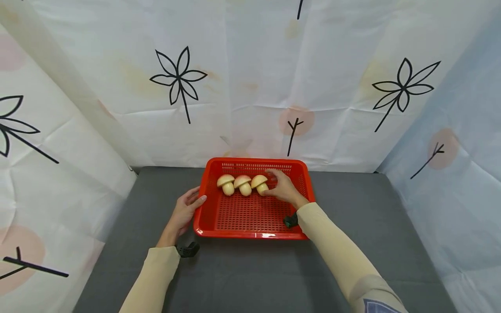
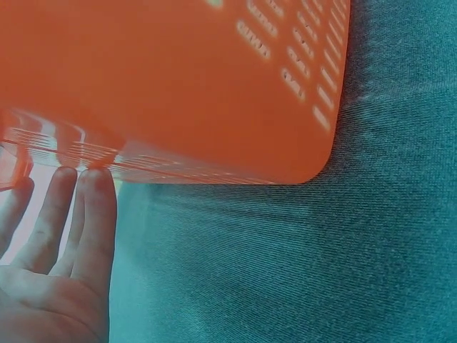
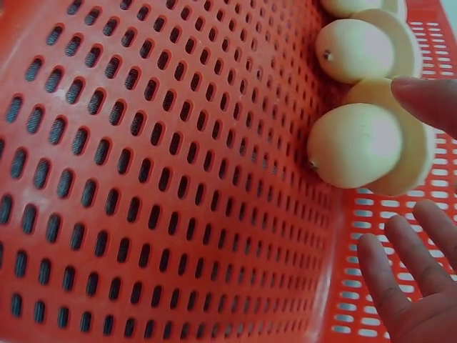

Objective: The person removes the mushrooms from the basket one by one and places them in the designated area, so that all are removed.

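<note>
In the head view, a red plastic basket (image 1: 254, 234) with slotted sides and floor stands on the grey table. Three mushrooms with rounded caps and pale, thick stems lie in a row near its back: the left one (image 1: 228, 189), the middle one (image 1: 245, 188) and the right one (image 1: 263, 188). My left hand (image 1: 186, 211) holds the basket's left side, thumb over the rim and fingertips against the outer wall. My right hand (image 1: 285, 189) is spread around the right mushroom (image 3: 357, 145). Its thumb (image 3: 428, 100) overlaps the cap in the right wrist view; the other fingers stand apart from it.
The grey tabletop (image 1: 250, 278) runs around the basket. Behind it hangs a white cloth (image 1: 250, 87) with leaf drawings, and similar cloths close off the left and right sides. Dark bands (image 1: 188, 249) sit at both wrists.
</note>
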Demonstrator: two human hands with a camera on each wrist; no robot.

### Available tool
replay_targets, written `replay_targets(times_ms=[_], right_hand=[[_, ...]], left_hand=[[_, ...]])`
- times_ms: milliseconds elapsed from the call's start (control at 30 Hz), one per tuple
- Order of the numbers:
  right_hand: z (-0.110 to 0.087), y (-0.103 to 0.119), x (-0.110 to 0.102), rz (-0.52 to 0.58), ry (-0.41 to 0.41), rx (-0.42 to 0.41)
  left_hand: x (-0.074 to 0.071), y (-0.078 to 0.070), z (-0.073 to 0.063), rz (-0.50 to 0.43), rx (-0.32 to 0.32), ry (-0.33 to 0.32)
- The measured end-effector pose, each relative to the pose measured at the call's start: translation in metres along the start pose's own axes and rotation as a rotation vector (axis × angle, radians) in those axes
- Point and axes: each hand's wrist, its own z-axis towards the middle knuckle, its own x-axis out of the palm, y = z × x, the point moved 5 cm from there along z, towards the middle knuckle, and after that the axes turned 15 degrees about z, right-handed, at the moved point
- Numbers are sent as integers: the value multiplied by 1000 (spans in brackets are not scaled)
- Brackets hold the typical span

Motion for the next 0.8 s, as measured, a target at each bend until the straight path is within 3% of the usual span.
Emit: replay_targets(times_ms=[533,800], right_hand=[[15,-16,18,-137,18,45],[11,-15,13,-69,5,34]], left_hand=[[0,2,2,15,9,-20],[1,2,2,-14,5,-16]])
